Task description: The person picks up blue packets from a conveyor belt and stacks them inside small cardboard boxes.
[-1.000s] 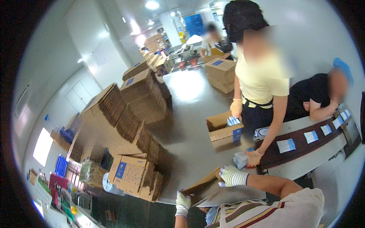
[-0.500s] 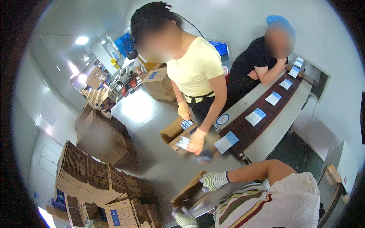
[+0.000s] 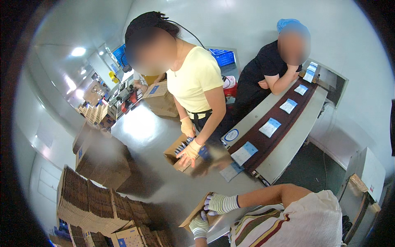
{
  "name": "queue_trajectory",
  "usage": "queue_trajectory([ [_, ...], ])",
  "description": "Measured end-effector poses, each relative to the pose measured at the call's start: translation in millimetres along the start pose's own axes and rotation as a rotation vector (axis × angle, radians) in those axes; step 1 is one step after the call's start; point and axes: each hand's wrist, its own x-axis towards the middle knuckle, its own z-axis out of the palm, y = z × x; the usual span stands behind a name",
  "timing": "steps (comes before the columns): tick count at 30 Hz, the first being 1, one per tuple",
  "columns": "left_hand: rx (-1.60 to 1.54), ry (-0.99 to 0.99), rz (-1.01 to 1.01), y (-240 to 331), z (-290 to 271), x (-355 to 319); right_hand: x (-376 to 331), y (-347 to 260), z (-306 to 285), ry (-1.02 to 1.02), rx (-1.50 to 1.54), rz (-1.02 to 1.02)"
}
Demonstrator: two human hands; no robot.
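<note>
Both my hands wear striped gloves and are on a small brown cardboard box at the near edge of the metal table. My right hand grips the box's far right side, fingers curled over the edge. My left hand is closed at the near side, its fingertips close to the right hand's. The inside of the box is mostly hidden by my hands. Across the table, a co-worker's gloved hands are at another open carton holding several blue-and-white packets on edge.
A dark conveyor belt carries several packets at right; one packet lies at its end. Stacked flat cartons stand at left, with larger brown boxes behind. Another person leans beside the belt. A closed carton sits farther back.
My left hand has come up onto the box beside my right. The co-worker's hand has put its packets into the carton. Packets on the belt have moved nearer, and the view has shifted.
</note>
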Motion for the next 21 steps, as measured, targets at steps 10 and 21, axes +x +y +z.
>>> queue_trajectory([
  [10, -0.079, 0.380, 0.381, 22.3, 23.5, -35.9, -16.9, 2.3, 18.5, 0.041, -0.079, 0.003],
  [21, 0.022, -0.179, 0.201, 20.5, 28.8, -11.0, -32.4, 21.8, 6.4, 0.447, 0.465, 0.122],
])
